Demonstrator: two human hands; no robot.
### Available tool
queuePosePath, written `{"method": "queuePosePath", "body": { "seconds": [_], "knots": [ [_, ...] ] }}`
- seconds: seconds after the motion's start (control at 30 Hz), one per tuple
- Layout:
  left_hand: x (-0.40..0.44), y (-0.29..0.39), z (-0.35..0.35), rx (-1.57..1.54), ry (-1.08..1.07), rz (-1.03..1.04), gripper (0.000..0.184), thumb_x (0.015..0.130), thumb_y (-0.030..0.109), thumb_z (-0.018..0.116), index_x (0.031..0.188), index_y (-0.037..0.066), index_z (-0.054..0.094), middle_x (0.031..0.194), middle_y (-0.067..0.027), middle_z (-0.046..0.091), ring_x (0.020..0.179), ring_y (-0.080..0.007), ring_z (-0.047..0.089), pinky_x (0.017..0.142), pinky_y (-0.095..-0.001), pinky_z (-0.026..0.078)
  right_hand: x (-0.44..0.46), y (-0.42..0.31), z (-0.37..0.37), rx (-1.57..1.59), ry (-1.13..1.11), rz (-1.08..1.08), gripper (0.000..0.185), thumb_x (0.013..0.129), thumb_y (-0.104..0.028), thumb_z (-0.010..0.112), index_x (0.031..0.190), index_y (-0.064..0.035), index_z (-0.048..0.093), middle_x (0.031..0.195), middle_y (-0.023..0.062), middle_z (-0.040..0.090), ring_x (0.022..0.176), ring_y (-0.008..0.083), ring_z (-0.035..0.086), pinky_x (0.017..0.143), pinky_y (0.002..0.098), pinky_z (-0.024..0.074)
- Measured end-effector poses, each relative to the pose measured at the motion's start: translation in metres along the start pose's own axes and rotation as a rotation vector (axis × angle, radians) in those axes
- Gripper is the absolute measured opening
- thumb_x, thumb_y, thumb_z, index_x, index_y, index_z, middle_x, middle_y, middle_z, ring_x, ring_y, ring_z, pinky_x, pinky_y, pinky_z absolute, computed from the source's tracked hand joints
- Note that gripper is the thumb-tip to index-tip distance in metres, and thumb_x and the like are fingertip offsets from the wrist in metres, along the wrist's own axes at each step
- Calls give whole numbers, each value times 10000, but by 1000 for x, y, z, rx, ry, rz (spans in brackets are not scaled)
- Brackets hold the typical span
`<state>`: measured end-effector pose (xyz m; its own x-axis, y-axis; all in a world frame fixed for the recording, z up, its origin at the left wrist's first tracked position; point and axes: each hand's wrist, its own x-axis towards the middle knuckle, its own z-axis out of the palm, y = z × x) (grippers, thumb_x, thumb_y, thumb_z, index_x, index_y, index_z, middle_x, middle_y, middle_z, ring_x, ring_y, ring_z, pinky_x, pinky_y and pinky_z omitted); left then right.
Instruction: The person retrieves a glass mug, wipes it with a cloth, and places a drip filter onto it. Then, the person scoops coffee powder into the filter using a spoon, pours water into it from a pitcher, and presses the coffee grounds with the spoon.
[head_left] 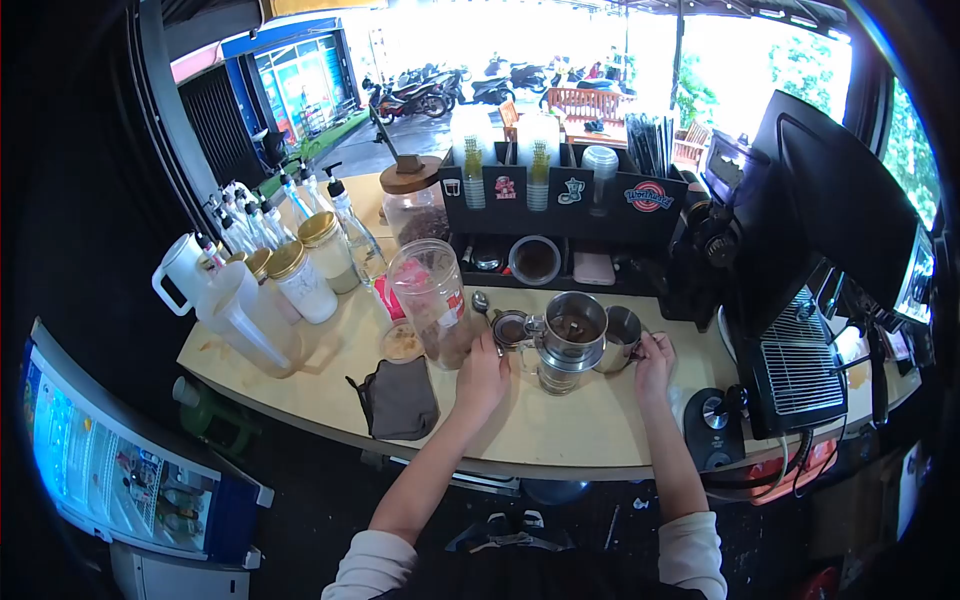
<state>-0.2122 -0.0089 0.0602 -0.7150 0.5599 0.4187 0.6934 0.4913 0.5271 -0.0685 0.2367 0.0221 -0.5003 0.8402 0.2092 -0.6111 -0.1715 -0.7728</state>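
Observation:
A metal drip coffee filter with dark contents sits on top of a glass at the middle of the counter. My right hand is closed on the handle side of a metal pitcher, just right of the filter. My left hand is closed at the edge of a small round metal cup left of the filter; its fingertips are partly hidden. Beside that hand stands a tall clear plastic container. A small spoon lies behind the left hand.
A grey cloth lies at the counter's front left. Several jars and pump bottles stand farther left. A black cup organizer lines the back. A black scale and a coffee machine are on the right.

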Motion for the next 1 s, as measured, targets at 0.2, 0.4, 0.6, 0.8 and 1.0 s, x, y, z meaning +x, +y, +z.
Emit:
{"method": "queuePosePath", "body": {
  "seconds": [0.2,0.4,0.6,0.8,1.0],
  "knots": [
    [23,4,10,167,-54,-99,450,767,104,636,1150,-36,446,935,-225,613,799,-408,634,689,-483,532,-9,-12,8,-47,-35,-15,164,891,-46,573,765,-99,482,628,-18,489,578,90,483,597,249,403],
    [34,7,10,269,-90,-175,428,719,78,653,1106,-34,507,859,-211,651,812,-388,653,695,-466,544,-11,-9,2,-64,-50,16,176,897,-56,569,750,-97,481,649,-1,513,604,95,492,644,257,427],
    [31,20,-11,452,-256,-204,212,739,125,665,913,5,657,859,-181,678,831,-332,677,718,-426,556,-17,-17,9,-45,-69,53,178,892,-45,561,745,-92,473,664,2,511,638,93,485,657,248,391],
    [29,21,-10,514,-281,-179,110,757,113,650,831,45,695,848,-157,688,810,-306,683,677,-407,559,-20,-21,12,-18,-81,51,175,887,-41,565,752,-101,470,652,-12,487,620,84,445,645,242,369],
    [33,8,-1,525,-263,-123,142,794,68,564,826,20,694,827,-185,677,777,-313,685,646,-405,561,-24,-28,18,-18,-67,81,208,877,-33,584,747,-114,443,662,-28,463,621,74,408,684,247,396]
  ]
}}
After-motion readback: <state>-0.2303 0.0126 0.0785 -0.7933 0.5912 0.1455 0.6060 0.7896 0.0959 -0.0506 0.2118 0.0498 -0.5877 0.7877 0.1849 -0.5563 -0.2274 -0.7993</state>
